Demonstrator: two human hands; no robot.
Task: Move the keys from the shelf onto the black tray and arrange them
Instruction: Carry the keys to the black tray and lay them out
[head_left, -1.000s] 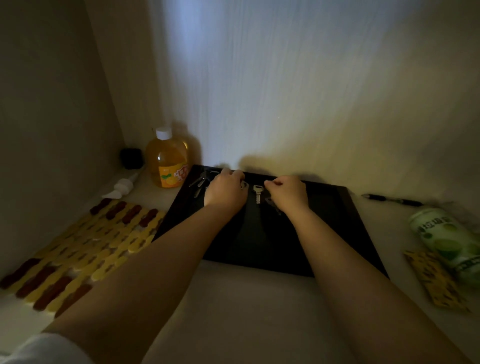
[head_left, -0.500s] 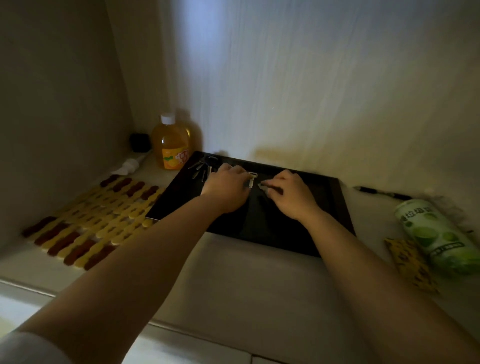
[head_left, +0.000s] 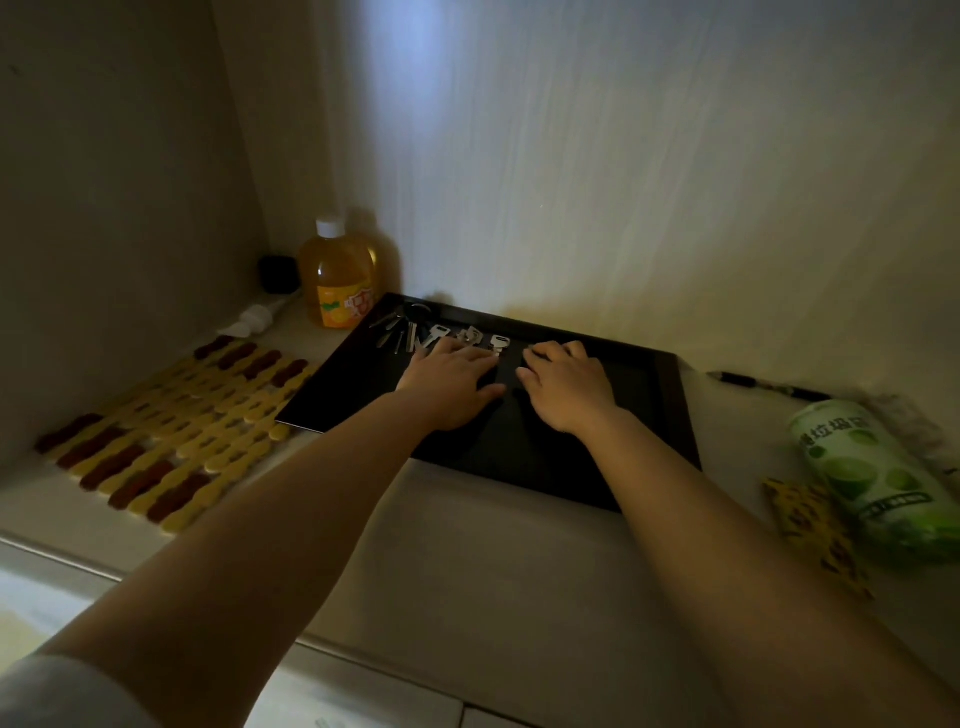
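On the pale shelf (head_left: 498, 561) a black tray (head_left: 649, 395) lies flat against the back wall, and both hands rest on it, palms down. Left hand (head_left: 454, 376) has its fingers spread and lying flat, holding nothing, with the fingertips reaching the row of keys (head_left: 470, 336) near the tray's far edge. That row holds several silver keys side by side, and a darker bunch on a ring (head_left: 400, 325) lies just left of them at the tray's back left corner. Right hand (head_left: 566, 384) lies just beside the left, fingers loosely curled downward; whether anything sits under them cannot be told in this dim light. Beside the tray's back left corner stands an orange bottle (head_left: 340, 280). A pen (head_left: 763, 387) lies to the tray's right, and a green can (head_left: 872, 467) lies on its side nearer.
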